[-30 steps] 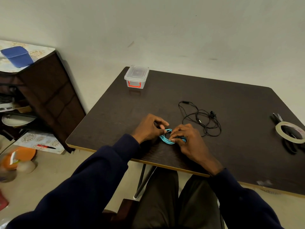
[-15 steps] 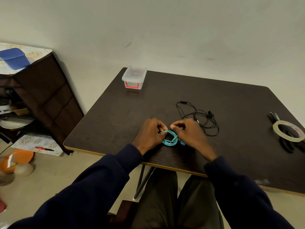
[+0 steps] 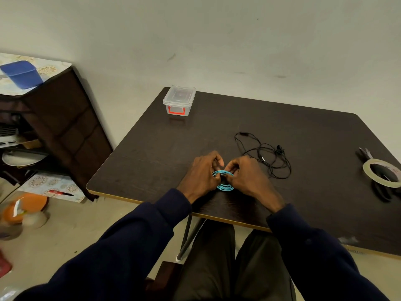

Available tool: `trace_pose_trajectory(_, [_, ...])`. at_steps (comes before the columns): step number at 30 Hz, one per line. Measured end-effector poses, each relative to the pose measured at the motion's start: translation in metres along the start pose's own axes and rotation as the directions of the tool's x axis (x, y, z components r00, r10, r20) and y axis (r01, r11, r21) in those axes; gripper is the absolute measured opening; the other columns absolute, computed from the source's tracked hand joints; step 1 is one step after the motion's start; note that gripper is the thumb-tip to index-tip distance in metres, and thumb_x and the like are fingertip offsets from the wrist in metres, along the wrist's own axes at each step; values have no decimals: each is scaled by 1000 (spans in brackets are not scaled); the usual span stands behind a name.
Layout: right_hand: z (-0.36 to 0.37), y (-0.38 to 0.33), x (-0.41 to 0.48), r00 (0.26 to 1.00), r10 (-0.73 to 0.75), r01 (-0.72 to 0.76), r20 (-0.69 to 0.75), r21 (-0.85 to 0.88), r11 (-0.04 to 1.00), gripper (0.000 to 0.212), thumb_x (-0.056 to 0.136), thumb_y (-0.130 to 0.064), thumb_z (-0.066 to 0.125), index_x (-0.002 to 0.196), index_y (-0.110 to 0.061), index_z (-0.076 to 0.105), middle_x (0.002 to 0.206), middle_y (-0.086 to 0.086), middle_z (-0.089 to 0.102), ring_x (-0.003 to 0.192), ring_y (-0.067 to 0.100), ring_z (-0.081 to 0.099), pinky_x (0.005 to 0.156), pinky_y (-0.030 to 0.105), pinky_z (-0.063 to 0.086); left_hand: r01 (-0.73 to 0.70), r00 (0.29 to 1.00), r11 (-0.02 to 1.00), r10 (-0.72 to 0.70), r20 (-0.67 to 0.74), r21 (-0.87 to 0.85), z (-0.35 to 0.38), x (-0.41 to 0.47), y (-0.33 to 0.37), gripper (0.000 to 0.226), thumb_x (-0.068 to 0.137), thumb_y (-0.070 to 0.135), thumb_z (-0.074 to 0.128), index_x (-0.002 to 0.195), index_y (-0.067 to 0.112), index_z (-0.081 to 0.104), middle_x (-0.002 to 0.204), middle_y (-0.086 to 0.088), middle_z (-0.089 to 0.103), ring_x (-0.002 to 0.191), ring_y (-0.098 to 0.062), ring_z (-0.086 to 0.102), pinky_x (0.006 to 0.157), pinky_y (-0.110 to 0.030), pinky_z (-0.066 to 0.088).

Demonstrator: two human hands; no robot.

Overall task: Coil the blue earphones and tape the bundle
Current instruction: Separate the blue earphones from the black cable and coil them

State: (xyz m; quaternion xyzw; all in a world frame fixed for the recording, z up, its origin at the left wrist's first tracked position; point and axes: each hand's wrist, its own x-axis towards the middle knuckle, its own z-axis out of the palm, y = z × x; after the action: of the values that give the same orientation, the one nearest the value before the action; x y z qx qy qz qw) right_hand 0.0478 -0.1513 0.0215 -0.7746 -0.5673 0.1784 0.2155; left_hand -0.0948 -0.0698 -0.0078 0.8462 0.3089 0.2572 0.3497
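head view: both hands (image 3: pixel 201 173) (image 3: pixel 246 175) pinch the coiled blue earphones (image 3: pixel 224 185)

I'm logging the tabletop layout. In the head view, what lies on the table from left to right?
clear plastic box → left hand → blue earphones, held between both hands → right hand → black earphones → tape roll
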Motion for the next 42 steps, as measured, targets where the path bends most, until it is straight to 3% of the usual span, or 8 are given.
trace_pose_trajectory(9, [10,6,-7,989,20,-23,-144,-23,999,17,81,-14,76,77,-25,65,68,-9,65,58,1,62,51,15,50,-26,999,997,29,35,-66,-2,-1,-3,23,83,5,79,98,21,72,83,9,69,71,2,65,63,-10,52])
trace_pose_trajectory(13, [18,1,-10,971,23,-40,-237,-70,997,8,82,-14,74,80,-17,67,71,-5,65,63,6,62,62,31,59,-13,1000,995,13,-1,-103,1,-5,-7,25,80,4,83,98,19,75,83,10,70,70,5,64,63,-10,52])
trace_pose_trajectory(18, [18,5,-11,968,-100,87,-229,-67,994,16,84,-8,73,100,-14,76,90,-1,71,66,-4,51,57,8,38,-40,996,995,31,-88,-96,9,-8,-7,22,80,4,81,95,17,72,86,10,67,77,4,63,66,-9,51])
trace_pose_trajectory(21, [14,8,-10,967,-146,143,-209,-31,989,22,86,-10,75,107,-14,77,94,2,70,68,-6,48,57,7,33,-50,995,996,43,-94,-74,9,-9,-9,22,82,7,81,98,17,71,87,12,65,78,2,64,69,-8,51])
trace_pose_trajectory(28, [24,11,-5,928,-131,99,-348,-106,989,8,77,-14,82,85,-13,79,76,0,71,63,-4,45,61,7,32,31,997,994,-39,-71,-109,5,-6,-7,24,79,5,83,93,20,70,77,12,67,68,7,64,58,-9,50])
trace_pose_trajectory(31, [24,14,-8,918,-84,37,-389,-125,991,3,78,-16,77,78,-15,74,73,-2,66,71,6,50,67,23,46,68,994,991,-77,-75,-116,8,-3,-4,27,80,7,82,94,24,67,69,10,66,61,8,64,52,-7,47])
trace_pose_trajectory(36, [18,19,-6,940,-38,19,-339,-58,998,9,76,-13,76,82,-20,74,65,-13,60,60,2,54,53,14,37,144,987,982,-152,-60,-122,5,4,0,28,76,4,84,89,23,68,81,3,67,58,4,61,52,-7,47])
trace_pose_trajectory(42, [12,26,-2,968,-98,105,-230,21,994,18,83,-22,79,101,-26,78,92,-7,64,90,13,58,72,24,49,129,989,988,-134,-56,-87,6,4,1,15,78,14,86,88,23,79,76,16,68,66,9,65,57,-9,51])
